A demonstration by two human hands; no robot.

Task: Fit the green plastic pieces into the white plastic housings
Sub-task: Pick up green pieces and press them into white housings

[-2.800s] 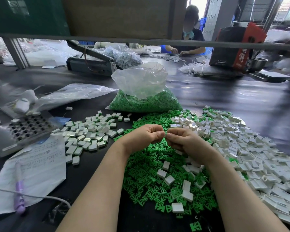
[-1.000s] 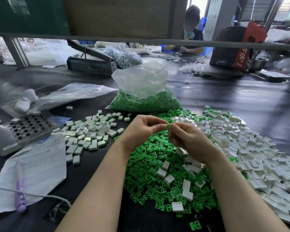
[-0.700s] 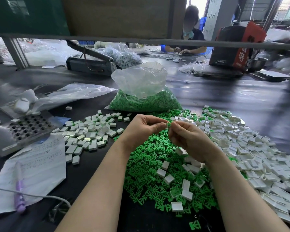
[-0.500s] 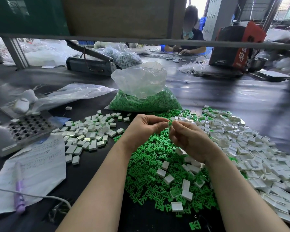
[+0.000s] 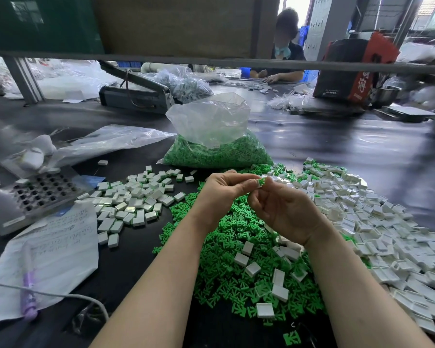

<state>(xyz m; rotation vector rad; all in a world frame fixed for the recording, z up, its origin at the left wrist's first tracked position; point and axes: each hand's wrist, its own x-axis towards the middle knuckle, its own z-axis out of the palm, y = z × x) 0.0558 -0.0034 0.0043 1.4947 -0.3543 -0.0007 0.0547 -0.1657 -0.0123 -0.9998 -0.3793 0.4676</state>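
My left hand (image 5: 224,192) and my right hand (image 5: 284,212) meet fingertip to fingertip above a heap of loose green pieces (image 5: 226,249). Between the fingertips sits one small white housing with a green piece in it (image 5: 261,182); both hands pinch it. Empty white housings (image 5: 377,222) lie piled to the right, and a few rest on the green heap. A group of white housings with green edges (image 5: 133,199) lies to the left. Behind the hands stands an open clear bag of green pieces (image 5: 216,149).
At left sit a metal tray with a grid of holes (image 5: 35,194), a written sheet of paper (image 5: 48,254), a purple pen (image 5: 29,287) and a white cable (image 5: 68,295). A heat sealer (image 5: 136,94) and another worker (image 5: 281,59) are at the far side.
Both hands rose from low over the green heap and tilted. The green piece between the fingertips now shows more plainly in its white housing.
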